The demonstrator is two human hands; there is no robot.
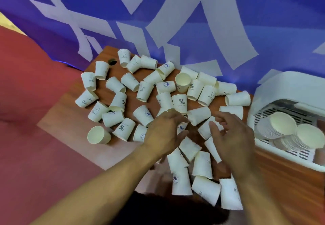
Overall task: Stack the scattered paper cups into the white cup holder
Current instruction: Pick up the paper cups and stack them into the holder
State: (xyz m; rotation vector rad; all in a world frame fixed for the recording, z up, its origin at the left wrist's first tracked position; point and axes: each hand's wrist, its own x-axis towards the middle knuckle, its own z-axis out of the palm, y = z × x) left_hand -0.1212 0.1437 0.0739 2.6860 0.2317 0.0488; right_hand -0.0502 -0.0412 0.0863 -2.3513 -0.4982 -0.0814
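Near the cup holder (274, 84), the right hand (233, 140) was held loosely open over paper cups (198, 115); the left hand (163, 131) had its grip hidden.

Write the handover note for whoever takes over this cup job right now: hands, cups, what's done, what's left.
Left hand: over the middle of the pile, fingers among the cups. Blur hides whether it grips one.
Right hand: beside it, fingers curled over a cup. It is unclear whether it holds it.
White cup holder: at the right end of the wooden table.
Done: two nested stacks lie in the holder.
Left: dozens of scattered cups across the table, to be gathered and stacked.
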